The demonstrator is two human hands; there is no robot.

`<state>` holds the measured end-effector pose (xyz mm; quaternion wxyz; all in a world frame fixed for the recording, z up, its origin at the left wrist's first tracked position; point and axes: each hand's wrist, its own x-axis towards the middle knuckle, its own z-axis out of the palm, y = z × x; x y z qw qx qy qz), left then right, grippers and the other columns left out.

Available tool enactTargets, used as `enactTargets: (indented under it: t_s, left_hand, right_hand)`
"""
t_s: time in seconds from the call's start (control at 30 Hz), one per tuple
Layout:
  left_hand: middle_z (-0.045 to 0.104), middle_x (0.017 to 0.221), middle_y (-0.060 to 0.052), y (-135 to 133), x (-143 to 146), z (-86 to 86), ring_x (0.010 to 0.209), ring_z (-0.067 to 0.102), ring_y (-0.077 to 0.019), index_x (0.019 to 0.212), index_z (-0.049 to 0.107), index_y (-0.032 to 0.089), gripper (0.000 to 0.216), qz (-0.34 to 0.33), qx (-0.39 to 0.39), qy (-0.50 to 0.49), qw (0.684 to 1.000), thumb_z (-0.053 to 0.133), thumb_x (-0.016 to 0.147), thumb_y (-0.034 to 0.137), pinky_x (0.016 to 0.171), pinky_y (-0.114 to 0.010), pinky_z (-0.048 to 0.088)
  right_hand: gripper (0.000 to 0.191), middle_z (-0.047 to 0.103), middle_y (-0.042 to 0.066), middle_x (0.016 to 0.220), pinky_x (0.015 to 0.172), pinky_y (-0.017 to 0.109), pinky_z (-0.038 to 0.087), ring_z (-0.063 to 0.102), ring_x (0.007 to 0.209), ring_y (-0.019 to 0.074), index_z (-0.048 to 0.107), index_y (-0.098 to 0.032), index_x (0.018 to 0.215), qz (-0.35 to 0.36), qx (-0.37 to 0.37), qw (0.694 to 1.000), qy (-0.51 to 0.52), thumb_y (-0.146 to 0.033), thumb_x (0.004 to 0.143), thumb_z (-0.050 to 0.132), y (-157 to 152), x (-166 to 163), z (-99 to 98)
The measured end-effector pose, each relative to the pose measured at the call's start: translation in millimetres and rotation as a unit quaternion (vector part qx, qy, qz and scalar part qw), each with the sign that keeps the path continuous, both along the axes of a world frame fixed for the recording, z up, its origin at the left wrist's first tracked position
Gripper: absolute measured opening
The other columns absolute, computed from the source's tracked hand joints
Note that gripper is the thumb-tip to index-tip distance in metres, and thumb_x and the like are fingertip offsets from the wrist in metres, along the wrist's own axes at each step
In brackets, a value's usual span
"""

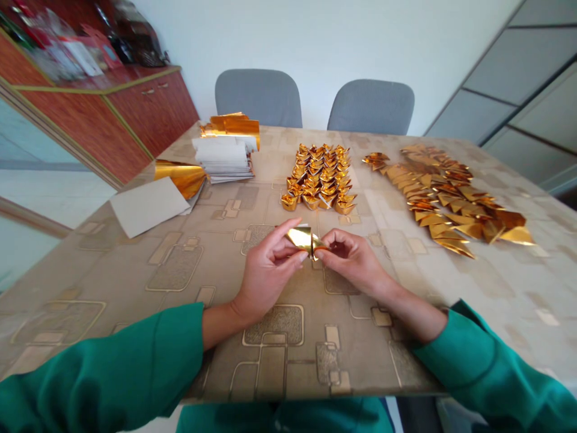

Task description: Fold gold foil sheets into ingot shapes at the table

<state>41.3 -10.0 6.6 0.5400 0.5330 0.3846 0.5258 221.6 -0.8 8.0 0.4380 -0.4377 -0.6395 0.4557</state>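
Gold foil piece (pixel 303 239) pinched between left hand (pixel 265 270) and right hand (pixel 354 260) above table (pixel 135 282), folded gold ingots (pixel 319 178) beyond, folded triangles (pixel 451 195) far right, foil sheet stack (pixel 226 150) far left.

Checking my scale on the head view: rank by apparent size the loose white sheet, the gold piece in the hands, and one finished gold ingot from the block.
1. Loose white sheet, clearly largest.
2. Gold piece between left hand and right hand.
3. One finished gold ingot. It lies farther away, so ranks 2 and 3 are unsure.
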Motion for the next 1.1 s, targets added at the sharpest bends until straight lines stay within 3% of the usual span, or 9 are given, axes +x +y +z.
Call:
enactTargets:
  t_s: [0.17,0.43,0.73,0.97,1.1]
  left_hand:
    - [0.075,0.107,-0.006,-1.4,-1.2,-2.7,0.089,0.072,-0.0167,0.139,0.05,0.024,0.063,-0.006,0.022,0.013,1.0,0.071,0.081,0.016,0.075,-0.024,0.058]
    - [0.075,0.084,-0.003,0.5,-0.3,1.4,0.073,0.069,-0.0126,0.148,0.037,0.019,0.078,-0.042,-0.034,-0.032,0.998,0.073,0.079,0.016,0.072,-0.022,0.056]
    - [0.072,0.077,0.0,6.4,-2.2,-3.6,0.067,0.066,-0.0109,0.143,0.043,0.017,0.078,-0.07,-0.094,-0.038,0.992,0.078,0.073,0.019,0.067,-0.021,0.054]
    - [0.072,0.079,0.0,6.6,-1.2,1.4,0.066,0.065,-0.0112,0.143,0.042,0.017,0.083,-0.013,-0.119,-0.068,0.99,0.081,0.069,0.02,0.065,-0.022,0.055]
    - [0.072,0.079,0.0,4.7,-0.4,2.8,0.067,0.064,-0.0108,0.144,0.04,0.018,0.086,-0.016,-0.123,-0.061,0.99,0.081,0.069,0.02,0.062,-0.021,0.053]
  right_hand:
    - [0.018,0.056,-0.003,0.065,0.057,0.024,0.038,0.049,0.059,0.0106,0.054,-0.019,0.07,-0.004,0.013,1.0,-0.024,-0.027,0.079,0.067,-1.6,-0.1,0.2]
    - [0.017,0.061,-0.002,0.068,0.057,0.023,0.036,0.05,0.061,0.0105,0.06,-0.018,0.073,-0.001,0.091,0.992,-0.091,-0.025,0.082,0.072,-4.5,1.9,7.6]
    - [0.029,0.053,-0.004,0.064,0.053,0.024,0.032,0.043,0.057,0.0095,0.053,-0.019,0.07,0.025,0.062,0.995,-0.076,-0.036,0.083,0.073,-3.2,1.0,1.6]
    - [0.032,0.055,-0.003,0.077,0.059,0.026,0.039,0.051,0.066,0.0111,0.053,-0.022,0.085,0.04,-0.017,0.997,0.07,-0.04,0.077,0.077,-2.2,0.8,0.2]
    - [0.032,0.059,-0.002,0.077,0.063,0.026,0.044,0.055,0.067,0.011,0.054,-0.021,0.084,0.046,-0.056,0.993,0.094,-0.04,0.076,0.078,-1.2,-0.6,-2.2]
